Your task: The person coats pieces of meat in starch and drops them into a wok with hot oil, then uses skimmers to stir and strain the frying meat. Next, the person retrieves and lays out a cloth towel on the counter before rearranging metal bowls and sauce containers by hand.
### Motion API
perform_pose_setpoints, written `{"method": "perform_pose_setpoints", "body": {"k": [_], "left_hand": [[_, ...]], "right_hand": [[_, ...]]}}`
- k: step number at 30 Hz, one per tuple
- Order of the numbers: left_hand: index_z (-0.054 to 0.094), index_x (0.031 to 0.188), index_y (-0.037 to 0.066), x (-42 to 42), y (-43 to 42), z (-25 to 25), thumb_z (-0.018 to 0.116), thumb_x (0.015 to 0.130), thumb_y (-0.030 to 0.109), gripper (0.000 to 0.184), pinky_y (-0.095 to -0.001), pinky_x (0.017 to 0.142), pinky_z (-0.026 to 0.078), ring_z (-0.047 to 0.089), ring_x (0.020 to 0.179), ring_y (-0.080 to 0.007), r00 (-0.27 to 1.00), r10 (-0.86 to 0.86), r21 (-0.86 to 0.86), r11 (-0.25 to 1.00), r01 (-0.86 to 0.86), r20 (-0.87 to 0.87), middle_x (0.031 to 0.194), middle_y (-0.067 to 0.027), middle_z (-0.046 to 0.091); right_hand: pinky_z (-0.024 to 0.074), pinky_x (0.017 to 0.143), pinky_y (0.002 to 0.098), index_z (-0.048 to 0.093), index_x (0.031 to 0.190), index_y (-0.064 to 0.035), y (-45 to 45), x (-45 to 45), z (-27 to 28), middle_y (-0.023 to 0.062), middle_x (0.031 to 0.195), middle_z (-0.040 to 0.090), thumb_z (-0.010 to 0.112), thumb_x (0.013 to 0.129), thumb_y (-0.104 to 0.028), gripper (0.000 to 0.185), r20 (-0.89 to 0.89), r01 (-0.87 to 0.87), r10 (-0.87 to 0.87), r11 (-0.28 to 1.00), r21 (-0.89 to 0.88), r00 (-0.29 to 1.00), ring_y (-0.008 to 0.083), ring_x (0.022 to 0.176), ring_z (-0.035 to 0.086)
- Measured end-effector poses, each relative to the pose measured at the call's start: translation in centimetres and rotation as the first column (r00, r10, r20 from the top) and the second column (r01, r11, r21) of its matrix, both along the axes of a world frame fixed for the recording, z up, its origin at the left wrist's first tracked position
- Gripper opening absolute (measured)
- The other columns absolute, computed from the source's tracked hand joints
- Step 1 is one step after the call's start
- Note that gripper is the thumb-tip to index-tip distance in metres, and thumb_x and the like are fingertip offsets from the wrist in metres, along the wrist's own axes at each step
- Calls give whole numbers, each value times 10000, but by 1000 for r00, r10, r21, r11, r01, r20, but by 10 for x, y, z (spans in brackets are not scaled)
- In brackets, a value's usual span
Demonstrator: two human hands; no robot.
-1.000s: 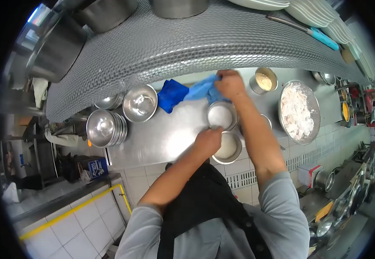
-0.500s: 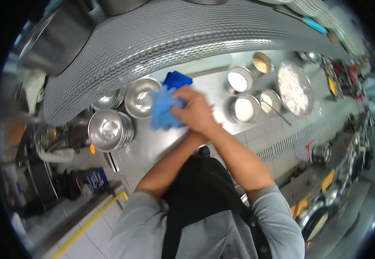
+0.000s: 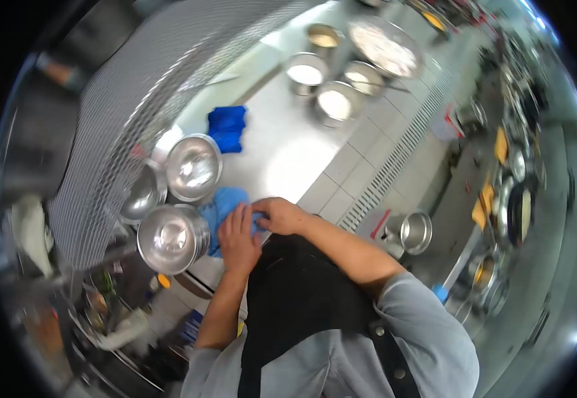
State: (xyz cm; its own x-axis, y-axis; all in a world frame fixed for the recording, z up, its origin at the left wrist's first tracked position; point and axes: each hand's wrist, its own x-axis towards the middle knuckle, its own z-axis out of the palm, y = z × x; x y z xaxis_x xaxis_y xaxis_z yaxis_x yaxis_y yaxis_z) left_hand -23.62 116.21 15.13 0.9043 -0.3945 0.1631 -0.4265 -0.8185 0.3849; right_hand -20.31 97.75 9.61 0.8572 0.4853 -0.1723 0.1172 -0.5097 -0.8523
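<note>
A light blue cloth (image 3: 227, 201) lies bunched on the steel counter near its front edge. My left hand (image 3: 239, 240) rests on the cloth with its fingers stretched out over it. Curled fingers of my right hand (image 3: 282, 216) grip the cloth's right end, close beside the left fingertips. To the left of the cloth stands a stack of steel bowls (image 3: 172, 237). Behind it is another steel bowl (image 3: 194, 167), with a third bowl (image 3: 142, 194) partly under the mesh shelf. A folded dark blue cloth (image 3: 226, 129) lies farther back on the counter.
Several steel pots with pale contents, such as this pot (image 3: 335, 103), stand at the counter's far end. Near them is a large basin (image 3: 384, 46) of white food. A mesh shelf (image 3: 136, 99) overhangs the left side. A floor drain (image 3: 394, 152) runs along the right.
My hands have brought the light blue cloth from mid-air down onto the counter near the front edge. They now sit side by side instead of crossed. The view has turned.
</note>
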Motion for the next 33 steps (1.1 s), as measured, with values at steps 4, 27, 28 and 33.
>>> {"method": "perform_pose_setpoints", "body": {"k": [4, 27, 28, 33], "left_hand": [[692, 1185, 87, -28, 33, -17, 623, 798, 64, 394, -499, 970, 486, 599, 1142, -373, 973, -147, 134, 976, 172, -180, 1280, -130, 630], [580, 1378, 66, -561, -227, 52, 779, 899, 184, 532, -439, 866, 574, 721, 976, -364, -539, -702, -354, -411, 840, -466, 1047, -180, 740], [564, 1401, 85, -620, -223, 65, 778, 900, 199, 556, -444, 865, 574, 719, 978, -369, -597, -634, -347, -486, 802, -491, 1054, -184, 740], [576, 1341, 34, -857, -225, 23, 772, 918, 279, 527, -407, 807, 573, 738, 917, -332, -731, -571, -465, -566, 681, -374, 1081, -194, 740]], "right_hand": [[546, 952, 443, 676, 1292, -42, -53, -53, 33, 181, 1239, 700, 733, 820, -169, 492, -86, 401, -396, 915, 52, 914, 342, 1073, 692], [532, 834, 290, 702, 1170, -57, 198, -919, 18, 23, 941, 698, 729, 909, -111, 268, 20, -132, 135, -983, 126, -991, 117, 887, 647], [523, 852, 277, 689, 1190, -55, 217, -966, 12, 24, 951, 692, 721, 914, -94, 280, 147, -284, 315, -938, 199, -937, 113, 913, 642], [547, 851, 316, 637, 1205, -22, 256, -1126, 22, 51, 1056, 655, 737, 937, -148, 313, 67, -650, 707, -679, 341, -704, 152, 961, 616]]}}
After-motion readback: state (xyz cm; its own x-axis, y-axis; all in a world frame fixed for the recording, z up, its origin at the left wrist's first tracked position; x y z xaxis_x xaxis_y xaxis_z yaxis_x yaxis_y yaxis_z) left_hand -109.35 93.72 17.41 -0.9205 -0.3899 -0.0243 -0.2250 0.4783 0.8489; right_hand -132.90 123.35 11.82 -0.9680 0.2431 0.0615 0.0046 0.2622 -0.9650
